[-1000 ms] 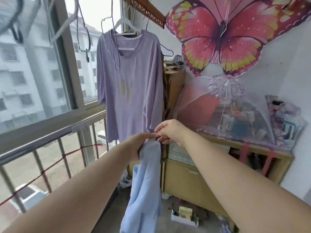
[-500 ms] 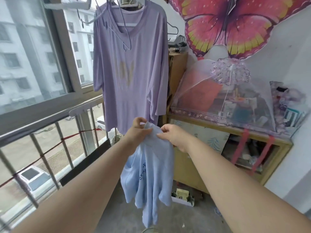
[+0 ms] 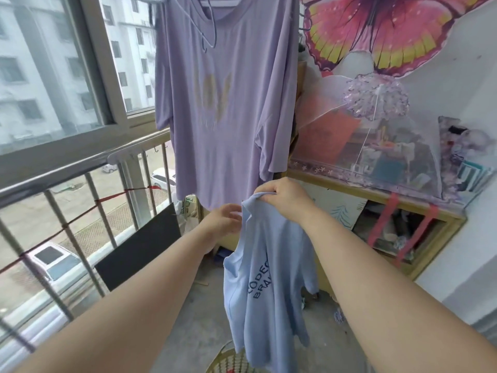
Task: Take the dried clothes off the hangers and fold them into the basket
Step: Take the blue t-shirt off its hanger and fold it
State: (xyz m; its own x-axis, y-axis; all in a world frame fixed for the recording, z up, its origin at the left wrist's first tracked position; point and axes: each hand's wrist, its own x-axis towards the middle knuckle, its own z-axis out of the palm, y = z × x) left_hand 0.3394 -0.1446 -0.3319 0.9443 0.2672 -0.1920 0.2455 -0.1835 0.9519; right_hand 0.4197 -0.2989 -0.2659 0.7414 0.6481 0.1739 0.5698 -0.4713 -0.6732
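A light blue T-shirt (image 3: 266, 286) with dark blue lettering hangs in mid-air from my right hand (image 3: 282, 200), which grips its top edge. My left hand (image 3: 223, 222) is just left of the shirt, fingers loosely spread at the fabric's edge; I cannot tell whether it touches. Behind, a lilac T-shirt (image 3: 226, 103) hangs on a hanger whose top is cut off by the frame. Part of the woven basket rim (image 3: 228, 363) shows at the bottom, under the blue shirt.
A metal balcony railing (image 3: 80, 168) and window run along the left. A black board (image 3: 139, 246) leans below it. A wooden shelf unit (image 3: 403, 205) with a mesh food cover (image 3: 371, 141) stands at the right, under a butterfly kite (image 3: 382, 30).
The view has tilted further down. My left hand has let go of the blue shirt and drawn left; my right hand now holds it alone, and the shirt hangs lower with its lettering showing.
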